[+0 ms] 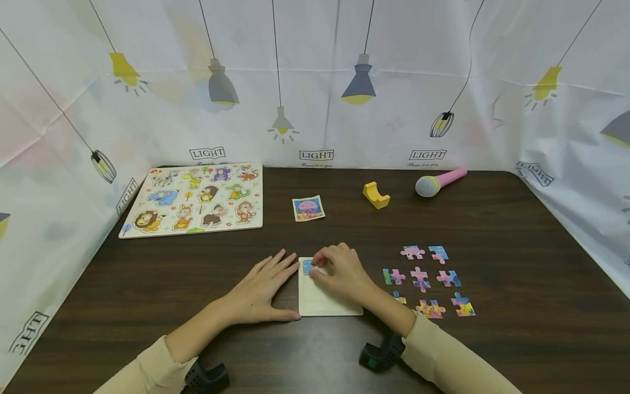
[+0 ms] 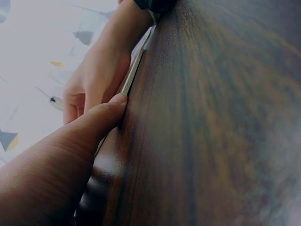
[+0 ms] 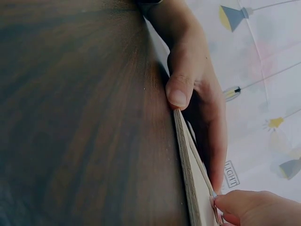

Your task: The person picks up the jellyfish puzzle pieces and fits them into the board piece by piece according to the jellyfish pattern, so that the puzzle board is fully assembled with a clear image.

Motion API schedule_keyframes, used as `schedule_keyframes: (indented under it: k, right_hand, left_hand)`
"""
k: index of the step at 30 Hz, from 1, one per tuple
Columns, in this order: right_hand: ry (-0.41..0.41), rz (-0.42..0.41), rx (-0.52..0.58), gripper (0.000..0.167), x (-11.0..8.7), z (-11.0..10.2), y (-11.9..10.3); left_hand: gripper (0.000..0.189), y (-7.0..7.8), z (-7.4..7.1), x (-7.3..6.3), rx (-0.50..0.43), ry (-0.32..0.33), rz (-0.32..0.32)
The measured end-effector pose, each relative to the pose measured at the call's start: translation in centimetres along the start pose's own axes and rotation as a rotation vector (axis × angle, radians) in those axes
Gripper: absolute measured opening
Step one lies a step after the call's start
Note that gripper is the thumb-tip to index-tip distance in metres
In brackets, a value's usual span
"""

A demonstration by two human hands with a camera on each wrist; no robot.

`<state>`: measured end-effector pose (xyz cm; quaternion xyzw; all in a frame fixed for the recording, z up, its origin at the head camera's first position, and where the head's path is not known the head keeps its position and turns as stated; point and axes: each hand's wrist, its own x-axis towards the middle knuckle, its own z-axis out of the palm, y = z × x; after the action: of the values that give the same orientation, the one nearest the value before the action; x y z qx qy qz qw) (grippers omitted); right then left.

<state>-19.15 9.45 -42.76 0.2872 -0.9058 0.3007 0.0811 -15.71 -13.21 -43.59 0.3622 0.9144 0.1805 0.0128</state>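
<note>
A pale wooden puzzle board (image 1: 330, 303) lies flat on the dark table between the hands. At its upper left corner, a blue jigsaw piece (image 1: 307, 266) shows beside the curled fingers of my right hand (image 1: 342, 273). Thumb and fingers of that hand pinch the piece, low over the board in the right wrist view; the fingers hide much of it. My left hand (image 1: 261, 290) lies spread along the board's left side, its fingers straight. The left thumb (image 3: 178, 92) presses against the board's near corner, seen in the right wrist view.
Several loose jigsaw pieces (image 1: 420, 278) are spread right of the board. Behind it lies a small picture card (image 1: 308, 208). A yellow curved block (image 1: 376, 196) and a pink toy microphone (image 1: 440, 182) sit at the back right, an animal puzzle board (image 1: 197, 200) at the back left.
</note>
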Motion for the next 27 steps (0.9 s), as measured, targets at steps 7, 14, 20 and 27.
schedule_keyframes:
  k: [7, 14, 20, 27]
  right_hand:
    - [-0.024, -0.01, -0.045, 0.026, -0.08, -0.04, -0.22]
    - [-0.032, -0.028, -0.059, 0.024, -0.18, -0.13, -0.19]
    - [-0.035, -0.061, -0.073, 0.024, -0.24, -0.1, -0.21]
    - [-0.007, -0.081, -0.044, 0.026, -0.39, 0.03, -0.2]
  left_hand:
    - [0.096, -0.04, 0.07, 0.01, 0.001, -0.001, -0.001]
    - [0.096, -0.05, 0.07, 0.04, -0.002, 0.006, 0.003]
    - [0.096, -0.01, 0.06, 0.03, 0.004, 0.008, 0.005]
    - [0.096, 0.02, -0.07, 0.02, 0.005, 0.002, 0.009]
